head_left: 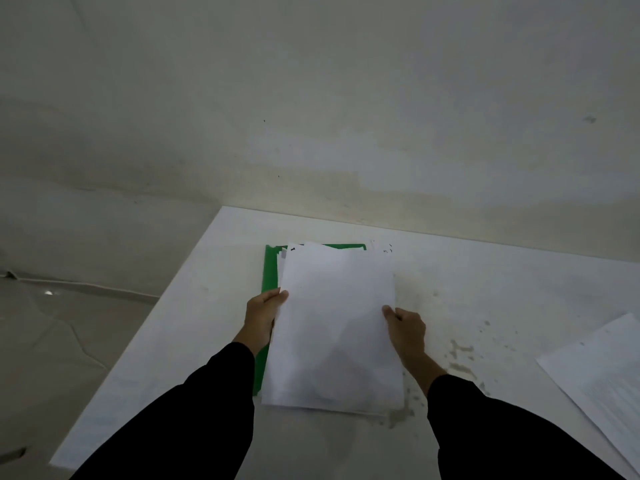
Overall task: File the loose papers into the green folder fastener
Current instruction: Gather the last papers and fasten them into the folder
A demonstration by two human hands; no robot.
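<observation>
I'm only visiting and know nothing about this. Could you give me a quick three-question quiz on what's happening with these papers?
1. True or false: the left hand and right hand both hold the paper stack.
2. What lies under the stack? A) green folder B) red box C) laptop
3. Fill in: more sheets lie on the table at the person's ____ side.
Key: 1 true; 2 A; 3 right.

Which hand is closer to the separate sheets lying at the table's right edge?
Right. The right hand grips the stack at its right edge, with only table between it and those sheets. The left hand grips the stack's left edge, farther away.
</observation>
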